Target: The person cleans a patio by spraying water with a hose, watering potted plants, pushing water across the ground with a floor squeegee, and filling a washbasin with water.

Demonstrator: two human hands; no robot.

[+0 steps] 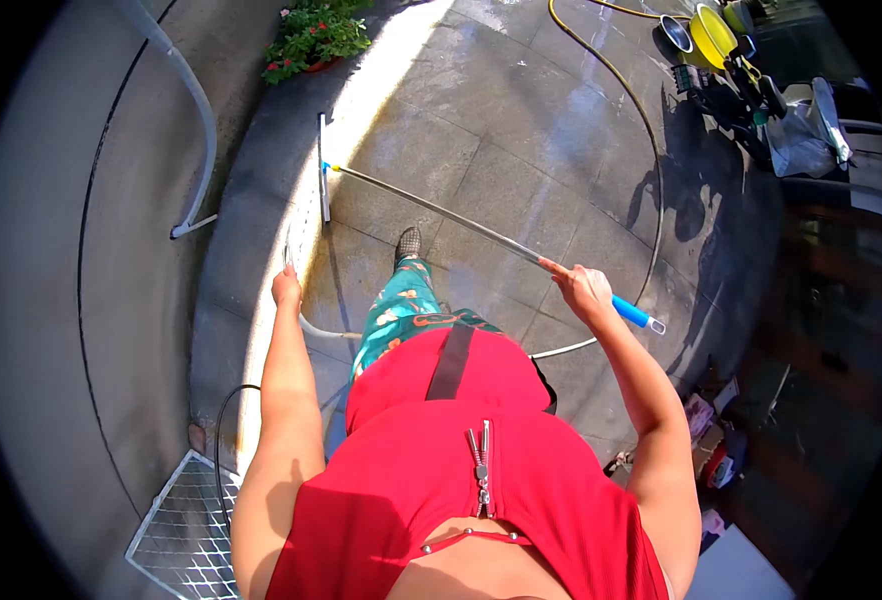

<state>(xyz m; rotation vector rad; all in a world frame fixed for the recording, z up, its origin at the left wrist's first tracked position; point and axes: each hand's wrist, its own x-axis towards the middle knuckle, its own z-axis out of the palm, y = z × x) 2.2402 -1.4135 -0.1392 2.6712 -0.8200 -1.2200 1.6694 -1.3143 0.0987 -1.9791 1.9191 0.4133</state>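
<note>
My right hand (586,292) is wrapped round the metal pole of a floor squeegee (441,212), with its index finger laid along the shaft. The blue grip end (633,312) sticks out behind that hand. At the far end, the squeegee's long thin head (324,180) lies on the wet paving beside the sunlit strip. On the left, my left hand (287,287) is closed round the end of a pale hose (326,332). The hose tip is washed out by the bright light. From there the hose runs behind my legs and out to the right.
Wet stone tiles (521,160) spread ahead. A wall with a grey pipe (201,120) stands left, near a flowering plant (316,40). A yellow basin (711,36) and clutter sit at the upper right. A wire rack (186,530) is at the lower left.
</note>
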